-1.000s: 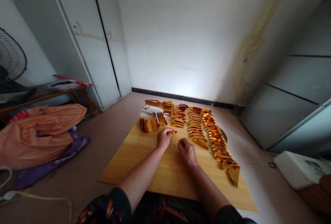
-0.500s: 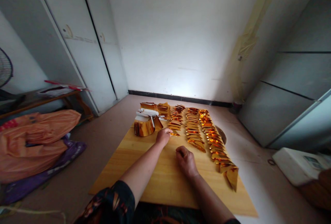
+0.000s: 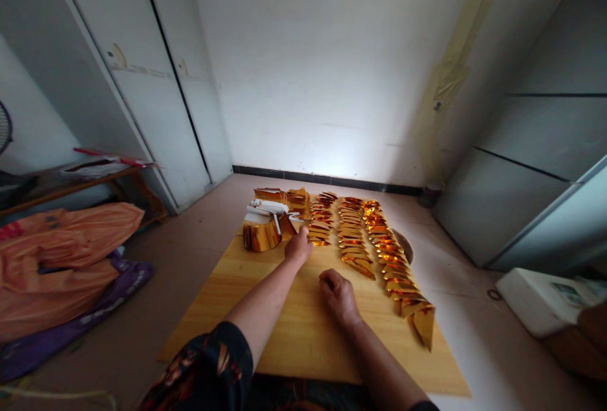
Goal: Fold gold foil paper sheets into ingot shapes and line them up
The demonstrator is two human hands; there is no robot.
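Observation:
On the wooden board, my left hand (image 3: 298,245) reaches to the near end of the leftmost row of folded gold foil papers (image 3: 321,224). Its fingers look slightly apart; the gold foil piece (image 3: 320,243) lies just beside them. Close to its fingertips stands a bent gold sheet (image 3: 288,226), next to a curved stack of gold foil sheets (image 3: 262,236). My right hand (image 3: 339,296) rests on the board with its fingers curled in, and nothing shows in them. To its right run two more rows of folded gold papers (image 3: 353,231), (image 3: 396,265).
White paper rolls (image 3: 268,207) and more gold bundles (image 3: 270,194) lie at the board's (image 3: 227,316) back left. Orange cloth (image 3: 71,240) and a purple bag (image 3: 118,278) are on the left. A white box (image 3: 535,300) stands on the right, and a cabinet (image 3: 142,82) at the back left.
My left hand has let go of the gold foil piece at the row's near end and shifted slightly toward the bent sheet. The right hand stays curled on the board; the view has turned slightly.

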